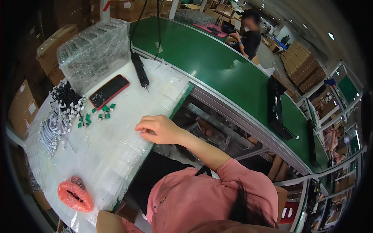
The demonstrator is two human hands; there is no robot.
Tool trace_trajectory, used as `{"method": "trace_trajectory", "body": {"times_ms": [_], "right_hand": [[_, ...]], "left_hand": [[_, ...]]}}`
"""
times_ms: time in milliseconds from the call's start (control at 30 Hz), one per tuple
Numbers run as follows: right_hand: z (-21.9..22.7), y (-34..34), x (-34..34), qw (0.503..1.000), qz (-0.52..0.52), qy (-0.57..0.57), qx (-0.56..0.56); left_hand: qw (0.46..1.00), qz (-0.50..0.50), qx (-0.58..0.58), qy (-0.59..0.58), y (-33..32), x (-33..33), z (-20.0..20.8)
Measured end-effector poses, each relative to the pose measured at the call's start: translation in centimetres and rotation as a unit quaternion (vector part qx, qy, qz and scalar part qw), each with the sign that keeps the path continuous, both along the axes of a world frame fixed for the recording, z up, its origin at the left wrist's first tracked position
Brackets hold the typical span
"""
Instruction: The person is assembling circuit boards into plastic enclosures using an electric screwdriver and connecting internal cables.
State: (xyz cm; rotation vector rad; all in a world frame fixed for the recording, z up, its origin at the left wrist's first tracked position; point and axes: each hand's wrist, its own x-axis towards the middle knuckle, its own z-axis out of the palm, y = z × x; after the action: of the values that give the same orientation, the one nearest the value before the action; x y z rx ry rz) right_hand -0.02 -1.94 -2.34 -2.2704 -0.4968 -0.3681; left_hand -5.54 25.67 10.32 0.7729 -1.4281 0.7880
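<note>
My right hand (158, 129) is over the near right edge of the white plastic-covered worktable (116, 143). Its fingers are loosely bent, with a gap between thumb and forefinger, and nothing shows in them. Of my left arm (108, 222) only a bare piece shows at the lower edge; the hand itself is out of sight. Small green circuit boards (104, 113) lie scattered beyond my right hand, next to a phone (109, 92) in a red case. A black electric screwdriver (140, 70) on a cord rests at the table's far side.
Bundles of black cables (67, 97) and white cables (52, 132) lie at the left. Pink bubble wrap (74, 194) sits nearer. Wrapped clear trays (95, 54) stand behind. A green conveyor belt (217, 73) carries a long black part (276, 106). Another person (249, 37) works beyond it.
</note>
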Motion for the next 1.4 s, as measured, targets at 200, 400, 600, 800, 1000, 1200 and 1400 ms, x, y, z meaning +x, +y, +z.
{"method": "trace_trajectory", "body": {"times_ms": [200, 400, 600, 800, 1000, 1200, 1400], "right_hand": [[-0.8, 0.6, 0.6, 1.000, 0.005, -0.023, -0.014], [-1.5, 1.3, 1.2, 0.996, -0.006, -0.080, -0.038], [-1.8, 1.7, 1.4, 0.993, -0.009, -0.110, -0.050], [-1.6, 1.4, 1.0, 0.995, -0.012, -0.093, -0.041], [-2.5, 1.5, 0.5, 0.994, -0.009, -0.107, -0.020], [-2.4, 0.6, 0.2, 0.995, 0.014, -0.103, 0.004], [-1.3, -1.1, 0.2, 0.998, 0.040, -0.040, 0.022]], "left_hand": [[1.000, 0.005, -0.023, 0.008, 0.4, 0.2, -1.6], [0.998, 0.033, -0.047, -0.007, 0.6, 0.3, -2.6], [0.994, 0.067, -0.074, -0.043, -0.4, 0.6, -3.2], [0.987, 0.094, -0.096, -0.085, -1.6, 0.7, -3.5], [0.974, 0.117, -0.126, -0.149, -3.4, 1.4, -3.2], [0.972, 0.119, -0.115, -0.165, -3.2, 0.6, -2.9], [0.971, 0.138, -0.093, -0.171, -1.4, -0.3, -2.8]]}}
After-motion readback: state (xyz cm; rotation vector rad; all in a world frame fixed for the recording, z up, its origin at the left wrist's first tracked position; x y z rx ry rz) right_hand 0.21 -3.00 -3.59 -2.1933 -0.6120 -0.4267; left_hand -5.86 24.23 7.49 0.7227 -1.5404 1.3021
